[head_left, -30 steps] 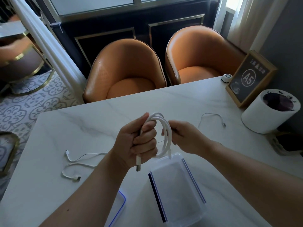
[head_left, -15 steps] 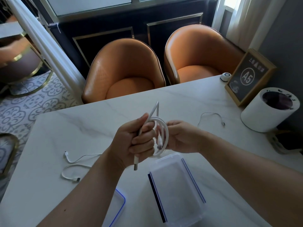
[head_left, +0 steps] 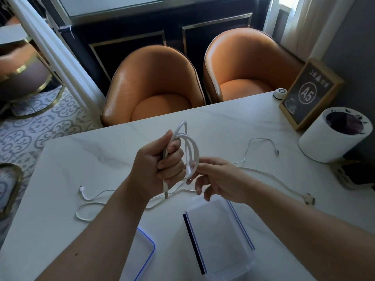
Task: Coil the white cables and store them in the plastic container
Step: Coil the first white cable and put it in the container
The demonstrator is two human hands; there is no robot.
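Observation:
My left hand (head_left: 160, 165) grips a coiled white cable (head_left: 191, 148) above the marble table (head_left: 91, 159); one plug end sticks out below the fist and a loop pokes up above it. My right hand (head_left: 217, 177) pinches the cable's other end at the coil's lower right with thumb and forefinger. A clear plastic container (head_left: 219, 236) with dark side clips stands open right below the hands. A second white cable (head_left: 89, 201) lies loose on the table at the left. A third thin cable (head_left: 261, 140) lies at the right, behind my right hand.
The container's blue-rimmed lid (head_left: 145, 258) lies left of the container, partly under my left forearm. A white cylindrical bin (head_left: 332, 136), a framed A5 sign (head_left: 310, 92) and a small round white device (head_left: 281, 92) stand at the right. Two orange chairs (head_left: 154, 86) face the far table edge.
A loop of the cable has come up above my left fist. My right hand has shifted from gripping the coil's side to pinching the cable end lower down, its other fingers spread.

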